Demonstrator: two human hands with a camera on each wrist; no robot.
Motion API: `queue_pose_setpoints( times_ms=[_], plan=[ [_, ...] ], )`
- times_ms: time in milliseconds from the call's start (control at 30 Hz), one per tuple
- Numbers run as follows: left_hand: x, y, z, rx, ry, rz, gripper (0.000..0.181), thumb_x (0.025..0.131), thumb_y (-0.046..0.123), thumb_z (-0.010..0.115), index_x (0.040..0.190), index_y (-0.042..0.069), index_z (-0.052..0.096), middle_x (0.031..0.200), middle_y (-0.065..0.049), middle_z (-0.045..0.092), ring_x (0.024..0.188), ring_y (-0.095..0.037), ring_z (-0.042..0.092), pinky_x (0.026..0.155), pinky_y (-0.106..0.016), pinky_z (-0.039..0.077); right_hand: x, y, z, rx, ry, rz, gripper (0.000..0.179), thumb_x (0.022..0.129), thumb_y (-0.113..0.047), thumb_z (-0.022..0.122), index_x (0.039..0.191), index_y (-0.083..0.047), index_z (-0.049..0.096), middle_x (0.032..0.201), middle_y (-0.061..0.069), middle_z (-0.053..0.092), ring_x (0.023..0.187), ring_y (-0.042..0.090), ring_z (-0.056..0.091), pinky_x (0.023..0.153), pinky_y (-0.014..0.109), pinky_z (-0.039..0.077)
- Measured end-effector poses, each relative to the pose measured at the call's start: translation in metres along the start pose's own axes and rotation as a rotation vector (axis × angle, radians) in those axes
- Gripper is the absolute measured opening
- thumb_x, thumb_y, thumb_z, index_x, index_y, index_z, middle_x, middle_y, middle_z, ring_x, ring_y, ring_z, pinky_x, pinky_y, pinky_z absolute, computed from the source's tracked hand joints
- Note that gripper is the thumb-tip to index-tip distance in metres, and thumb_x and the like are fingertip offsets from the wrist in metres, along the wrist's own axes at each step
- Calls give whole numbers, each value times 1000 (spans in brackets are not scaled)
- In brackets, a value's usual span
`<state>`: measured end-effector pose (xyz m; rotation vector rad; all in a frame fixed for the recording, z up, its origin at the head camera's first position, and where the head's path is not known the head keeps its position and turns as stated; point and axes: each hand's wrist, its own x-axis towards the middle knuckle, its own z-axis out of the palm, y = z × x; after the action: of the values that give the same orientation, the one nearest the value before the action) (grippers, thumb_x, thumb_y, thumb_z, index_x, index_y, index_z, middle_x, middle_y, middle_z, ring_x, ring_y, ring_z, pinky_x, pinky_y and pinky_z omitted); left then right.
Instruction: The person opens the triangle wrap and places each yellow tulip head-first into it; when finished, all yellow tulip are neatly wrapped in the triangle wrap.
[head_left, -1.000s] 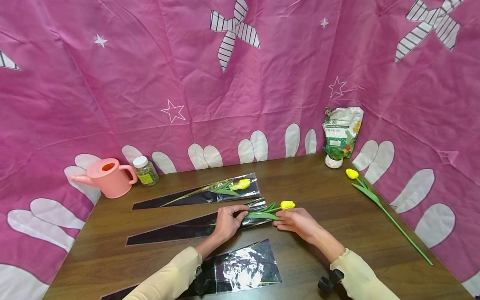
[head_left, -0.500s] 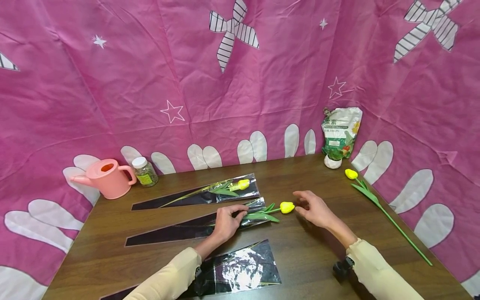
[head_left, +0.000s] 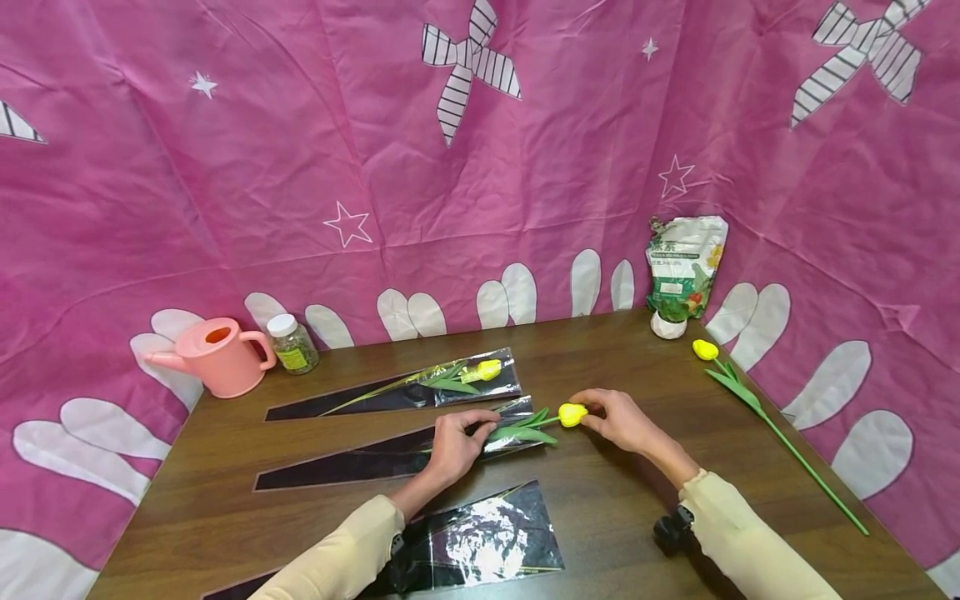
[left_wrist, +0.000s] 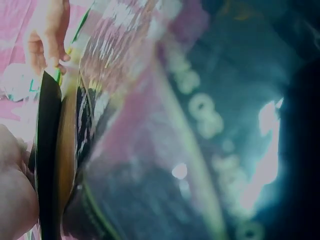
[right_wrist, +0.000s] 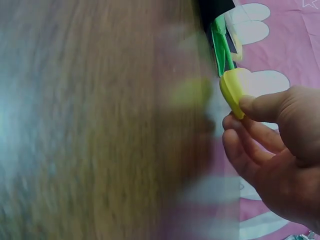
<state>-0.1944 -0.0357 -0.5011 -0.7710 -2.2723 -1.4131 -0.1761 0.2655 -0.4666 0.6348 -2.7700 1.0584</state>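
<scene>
1. Now the right hand (head_left: 618,421) pinches the tulip bloom (head_left: 572,415), having closed in from just beside it
2. Meanwhile the left hand (head_left: 453,446) grips the middle sleeve (head_left: 330,468)
3. Outside that sleeve juts the tulip bloom; sleeving looks incomplete but steerable

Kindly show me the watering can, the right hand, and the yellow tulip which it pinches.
Watering can (head_left: 230,367): head view, on its body.
Right hand (head_left: 621,421): head view, back of hand.
Yellow tulip (right_wrist: 232,88): right wrist view, its bloom.
</scene>
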Motion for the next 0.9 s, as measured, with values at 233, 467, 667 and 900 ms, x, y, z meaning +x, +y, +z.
queue_pose_setpoints(
  times_ms=[233, 467, 667, 900],
  plan=[
    [2, 4, -2, -12, 12, -11, 14, 83, -2, 79, 93, 7, 81, 91, 1, 76, 88, -12, 72, 76, -32, 56, 3, -8, 11, 83, 41, 18, 30, 85, 3, 76, 114, -1, 71, 110, 13, 70, 89, 25, 64, 82, 43, 56],
    [2, 6, -2, -29, 5, -13, 14, 84, -1, 78, 95, 7, 81, 92, 0, 76, 90, -13, 71, 77, -33, 57, 7, -15, 24, 185, 26, 42, 30, 87, 0, 75, 116, -2, 71, 110, 11, 70, 90, 22, 64, 81, 36, 55],
    [1, 6, -1, -34, 4, -12, 14, 84, -2, 78, 95, 7, 81, 92, 0, 76, 88, -14, 72, 73, -31, 56, 9, -19, 32, 254, 20, 59, 29, 88, -1, 74, 117, -2, 71, 109, 9, 70, 88, 21, 63, 78, 31, 54],
    [2, 5, 1, -44, 12, 15, 13, 84, -2, 78, 94, 5, 81, 91, 0, 76, 88, -15, 73, 78, -32, 57, 12, -25, 40, 374, -6, 142, 27, 90, -3, 73, 117, -2, 71, 110, 10, 70, 91, 21, 64, 79, 28, 54]
  ],
)
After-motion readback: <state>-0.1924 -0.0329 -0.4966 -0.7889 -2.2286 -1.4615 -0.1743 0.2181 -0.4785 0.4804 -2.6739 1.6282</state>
